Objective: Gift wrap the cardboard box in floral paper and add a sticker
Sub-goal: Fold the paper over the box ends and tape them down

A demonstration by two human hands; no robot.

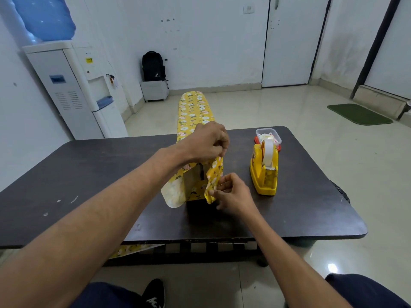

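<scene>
A long cardboard box [194, 181] lies on the dark table [89, 174], pointing away from me, wrapped along its length in yellow floral paper [193, 110]. Its near end is open, with brown cardboard showing between loose paper flaps. My left hand [205, 142] rests on top of the near end and pinches the upper edge of the right flap. My right hand [231, 192] pinches the lower part of that same flap at the box's near right corner. A white-backed flap curls out at the lower left.
A yellow tape dispenser [264, 174] with a white roll stands just right of the box. Behind it sits a small clear plastic tub [268, 135]. A scrap of floral paper [131, 250] lies under the table's front edge. A water cooler [73, 90] stands at the left.
</scene>
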